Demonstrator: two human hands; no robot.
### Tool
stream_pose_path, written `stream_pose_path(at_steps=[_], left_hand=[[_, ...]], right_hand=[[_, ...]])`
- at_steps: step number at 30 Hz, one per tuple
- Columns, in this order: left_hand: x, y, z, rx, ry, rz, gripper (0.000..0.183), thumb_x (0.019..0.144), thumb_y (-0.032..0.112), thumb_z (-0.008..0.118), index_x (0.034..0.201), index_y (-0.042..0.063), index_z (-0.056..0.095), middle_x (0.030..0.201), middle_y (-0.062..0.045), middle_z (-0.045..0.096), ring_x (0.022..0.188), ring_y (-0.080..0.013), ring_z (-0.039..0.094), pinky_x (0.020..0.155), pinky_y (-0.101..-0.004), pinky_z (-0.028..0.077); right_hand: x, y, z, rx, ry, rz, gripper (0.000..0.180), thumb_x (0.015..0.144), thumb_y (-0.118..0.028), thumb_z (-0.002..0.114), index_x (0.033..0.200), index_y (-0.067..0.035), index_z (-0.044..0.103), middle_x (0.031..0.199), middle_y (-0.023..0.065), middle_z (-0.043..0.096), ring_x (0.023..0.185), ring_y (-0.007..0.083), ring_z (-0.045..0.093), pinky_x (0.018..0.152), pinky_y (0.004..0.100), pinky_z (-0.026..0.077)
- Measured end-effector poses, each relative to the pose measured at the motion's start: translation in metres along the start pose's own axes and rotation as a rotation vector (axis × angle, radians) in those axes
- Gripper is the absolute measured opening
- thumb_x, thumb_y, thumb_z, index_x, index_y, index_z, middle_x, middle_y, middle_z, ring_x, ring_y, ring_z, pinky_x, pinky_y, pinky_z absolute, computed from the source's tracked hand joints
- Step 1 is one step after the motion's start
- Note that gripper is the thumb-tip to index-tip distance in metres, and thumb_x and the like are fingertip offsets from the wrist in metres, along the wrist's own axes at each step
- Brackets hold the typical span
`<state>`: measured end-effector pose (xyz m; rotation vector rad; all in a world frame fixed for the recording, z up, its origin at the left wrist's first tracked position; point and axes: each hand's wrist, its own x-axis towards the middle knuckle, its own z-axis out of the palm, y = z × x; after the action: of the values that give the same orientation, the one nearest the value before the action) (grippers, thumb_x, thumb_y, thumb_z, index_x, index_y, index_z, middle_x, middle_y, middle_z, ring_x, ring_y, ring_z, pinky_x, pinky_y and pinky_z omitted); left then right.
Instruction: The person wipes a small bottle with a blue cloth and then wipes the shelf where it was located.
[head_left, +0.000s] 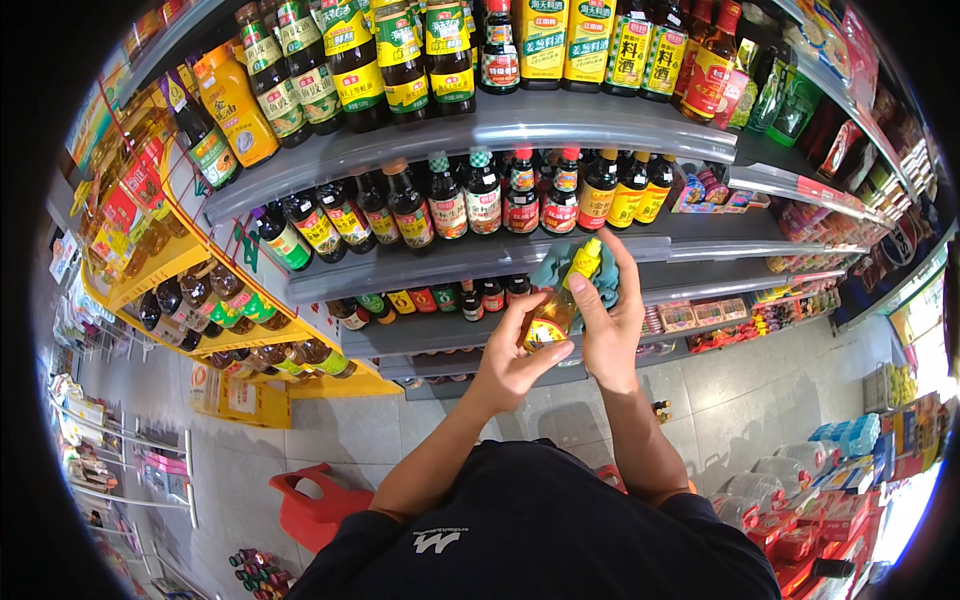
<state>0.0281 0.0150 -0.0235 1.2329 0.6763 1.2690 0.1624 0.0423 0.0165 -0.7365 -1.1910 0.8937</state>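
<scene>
Both hands are raised in front of the shelves, around one small bottle (553, 313) with a yellow cap and a labelled, amber-looking body. My left hand (506, 360) grips the bottle's lower part, fingers behind it and thumb across the front. With its thumb near the neck, my right hand (611, 322) holds the upper part, a teal cloth (606, 277) bunched between its palm and the bottle. Beyond the hands, a row of dark sauce bottles (483, 199) stands on the middle shelf. Larger sauce bottles (352, 67) fill the shelf above.
A yellow rack (225, 330) with oil and sauce bottles stands at the left. On the tiled floor are a red plastic stool (319, 506) and, at the right, large clear plastic bottles (757, 484) beside red cartons (832, 514). Shelf edges (480, 262) run close beyond the hands.
</scene>
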Motion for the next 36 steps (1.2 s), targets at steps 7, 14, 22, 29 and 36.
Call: stream_pose_path(at_steps=[7,14,22,29,36], left_hand=[[-0.001,0.003,-0.016,-0.681,-0.418,-0.216,0.056,0.098,0.033,0.050,0.142,0.002,0.036,0.110,-0.018,0.060,0.081,-0.0235,0.062,0.065,-0.0314,0.050],[-0.003,0.003,-0.013,-0.811,-0.327,-0.296,0.060,0.098,0.041,0.041,0.146,0.005,0.034,0.112,-0.021,0.060,0.077,-0.0224,0.060,0.064,-0.0303,0.048],[-0.003,0.002,-0.018,-0.692,-0.393,-0.211,0.057,0.098,0.040,0.049,0.141,0.004,0.037,0.111,-0.021,0.060,0.077,-0.0217,0.060,0.064,-0.0308,0.048],[-0.005,0.000,-0.019,-0.616,-0.297,-0.199,0.057,0.097,0.029,0.056,0.143,0.004,0.035,0.111,-0.017,0.061,0.082,-0.0216,0.062,0.069,-0.0328,0.050],[-0.011,0.007,-0.002,-0.433,-0.043,-0.057,0.055,0.094,0.010,0.059,0.143,0.003,0.033,0.116,-0.011,0.058,0.096,-0.0214,0.061,0.080,-0.0359,0.050]], right_hand=[[0.002,-0.011,-0.004,0.304,-0.140,0.106,0.060,0.088,-0.008,0.071,0.141,-0.003,0.043,0.117,0.0063,0.059,0.103,0.0116,0.057,0.090,0.0267,0.048],[0.002,0.002,-0.003,-0.312,0.087,-0.333,0.032,0.091,-0.009,0.067,0.121,0.001,0.061,0.121,0.0150,0.058,0.113,0.0203,0.054,0.099,0.0322,0.041],[0.018,-0.013,-0.013,-0.285,-0.078,-0.422,0.027,0.088,-0.006,0.068,0.115,-0.002,0.065,0.118,0.0120,0.061,0.108,0.0197,0.058,0.094,0.0308,0.045],[0.022,-0.011,-0.005,-0.500,-0.073,-0.443,0.023,0.086,-0.002,0.068,0.109,-0.002,0.068,0.113,0.0151,0.062,0.101,0.0245,0.063,0.087,0.0326,0.048],[0.009,0.004,-0.005,0.048,0.178,-0.038,0.030,0.095,-0.011,0.063,0.124,-0.001,0.059,0.114,0.0056,0.063,0.098,0.0118,0.059,0.084,0.0260,0.048]])
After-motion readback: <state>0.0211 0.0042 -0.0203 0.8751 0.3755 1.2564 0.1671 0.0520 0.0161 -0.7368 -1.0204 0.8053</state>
